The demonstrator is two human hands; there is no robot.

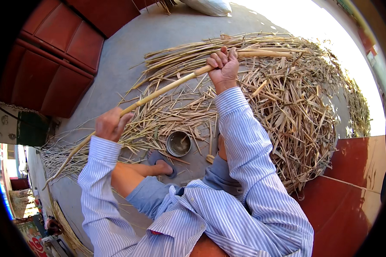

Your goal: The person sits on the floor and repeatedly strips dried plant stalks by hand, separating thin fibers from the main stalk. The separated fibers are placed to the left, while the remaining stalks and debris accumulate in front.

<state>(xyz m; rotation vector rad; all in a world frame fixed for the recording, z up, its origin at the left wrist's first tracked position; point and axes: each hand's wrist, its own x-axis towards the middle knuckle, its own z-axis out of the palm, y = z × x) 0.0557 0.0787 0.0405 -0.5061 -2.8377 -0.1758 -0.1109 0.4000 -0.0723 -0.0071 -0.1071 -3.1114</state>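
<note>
Posture: the person is seated low on the concrete floor (128, 55), knees drawn up, in a blue-striped shirt and grey shorts.
Left hand (110, 124): closed around the long reed stalk (167, 88) at its lower part, fingers wrapped over it.
Right hand (223, 65): raised and clenched around the same stalk higher up, knuckles facing the camera.
Reed stalk: pale yellow, straight, running on a slant from lower left to upper right; its thin lower end reaches the floor at the left, its thick upper end lies over the heap.
Heap of dry stalks and husks (287, 103): spread on the floor ahead and to the person's right, reaching past the right hand.
Metal bowl (178, 143): round, grey, standing on the floor between the knees, just beside the sandalled foot (162, 162).
Loose strips: scattered about the bowl and foot.
Surroundings: dark red panelled door (58, 55) at upper left; a red panel (351, 188) at lower right.
</note>
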